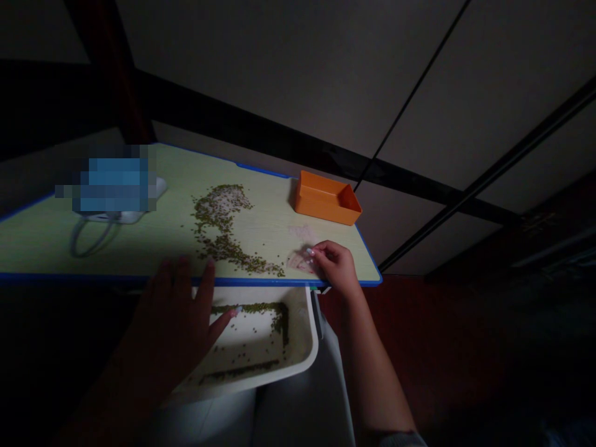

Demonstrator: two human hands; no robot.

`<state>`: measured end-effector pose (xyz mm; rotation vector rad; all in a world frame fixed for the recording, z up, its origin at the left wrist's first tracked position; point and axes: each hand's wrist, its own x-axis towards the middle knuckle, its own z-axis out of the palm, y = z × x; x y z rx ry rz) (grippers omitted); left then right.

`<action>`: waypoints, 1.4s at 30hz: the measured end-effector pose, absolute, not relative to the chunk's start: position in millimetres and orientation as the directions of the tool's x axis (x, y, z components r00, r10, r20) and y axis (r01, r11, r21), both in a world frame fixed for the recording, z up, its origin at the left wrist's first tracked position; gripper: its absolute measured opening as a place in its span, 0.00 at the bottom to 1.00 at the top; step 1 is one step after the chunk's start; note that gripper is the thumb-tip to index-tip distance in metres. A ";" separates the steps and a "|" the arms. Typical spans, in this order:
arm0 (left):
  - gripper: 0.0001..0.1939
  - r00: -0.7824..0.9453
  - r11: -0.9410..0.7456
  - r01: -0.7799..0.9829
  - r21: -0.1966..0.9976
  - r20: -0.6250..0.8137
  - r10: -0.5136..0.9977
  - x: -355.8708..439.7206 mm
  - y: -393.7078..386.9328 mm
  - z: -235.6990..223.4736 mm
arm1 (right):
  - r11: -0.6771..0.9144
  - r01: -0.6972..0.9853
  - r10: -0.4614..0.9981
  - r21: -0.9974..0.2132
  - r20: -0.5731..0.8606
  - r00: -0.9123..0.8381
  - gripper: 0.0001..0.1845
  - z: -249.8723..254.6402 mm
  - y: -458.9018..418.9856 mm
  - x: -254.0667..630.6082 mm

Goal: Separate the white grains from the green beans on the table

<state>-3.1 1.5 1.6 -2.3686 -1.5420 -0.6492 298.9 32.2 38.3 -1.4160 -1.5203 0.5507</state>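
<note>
Small green beans point(223, 242), which look like mung beans, lie spread over a pale green tabletop point(265, 217) with a blue edge. Whitish grains point(228, 200) are mixed into the upper part of them. My left hand point(181, 316) is open, fingers spread, at the table's near edge beside the beans, thumb over a white basin point(307, 347). More green beans point(279, 316) lie inside that basin below the edge. Over a pale pinkish patch point(300, 262) on the right of the table, my right hand point(333, 264) is closed in a pinch; what its fingertips hold is too small to make out.
An orange open box point(326, 202) stands at the back right of the table. On the left sits a blurred-out blue item on a white base with a looped cord point(88, 242). Dark-striped panels point(288, 74) rise behind the table.
</note>
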 end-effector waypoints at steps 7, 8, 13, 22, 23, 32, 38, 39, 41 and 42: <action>0.40 0.331 -0.400 0.915 0.044 0.486 0.809 -0.7 2.0 1.3 | 0.223 0.613 0.943 -0.758 0.326 0.060 0.13 35.2 34.1 299.0; 0.40 0.329 -0.397 0.917 0.041 0.485 0.810 -0.3 1.9 1.5 | 0.222 0.636 0.941 -0.739 0.334 0.061 0.13 35.4 34.6 298.4; 0.41 0.341 -0.415 0.909 0.051 0.483 0.806 -0.5 1.6 3.3 | 0.212 0.752 0.930 -0.625 0.365 0.041 0.10 40.4 35.5 293.0; 0.41 0.328 -0.433 0.895 0.109 0.499 0.802 -2.7 -0.2 2.4 | 0.126 0.913 0.897 -0.389 0.437 0.062 0.09 45.3 31.4 283.4; 0.41 0.334 -0.433 0.896 0.098 0.493 0.803 -2.8 -0.2 2.0 | 0.117 0.917 0.892 -0.381 0.445 0.071 0.09 44.4 31.3 283.4; 0.39 0.330 -0.408 0.910 0.068 0.475 0.816 -2.4 1.6 3.7 | 0.032 0.924 0.857 -0.381 0.485 0.170 0.09 39.0 30.4 284.3; 0.40 0.358 -0.411 0.912 0.007 0.475 0.804 -3.0 -0.6 4.9 | -0.047 0.921 0.846 -0.386 0.475 0.242 0.09 40.7 30.0 282.9; 0.40 0.354 -0.409 0.912 0.013 0.474 0.806 -3.0 -0.9 4.8 | -0.065 0.920 0.845 -0.387 0.469 0.258 0.09 41.3 30.0 282.5; 0.40 0.346 -0.408 0.912 0.032 0.472 0.811 -2.8 -1.0 4.7 | -0.109 0.912 0.836 -0.395 0.460 0.299 0.10 42.4 29.8 282.0; 0.39 0.344 -0.409 0.912 0.039 0.472 0.812 -2.8 -0.9 4.6 | -0.129 0.905 0.829 -0.405 0.457 0.322 0.10 42.7 29.6 281.9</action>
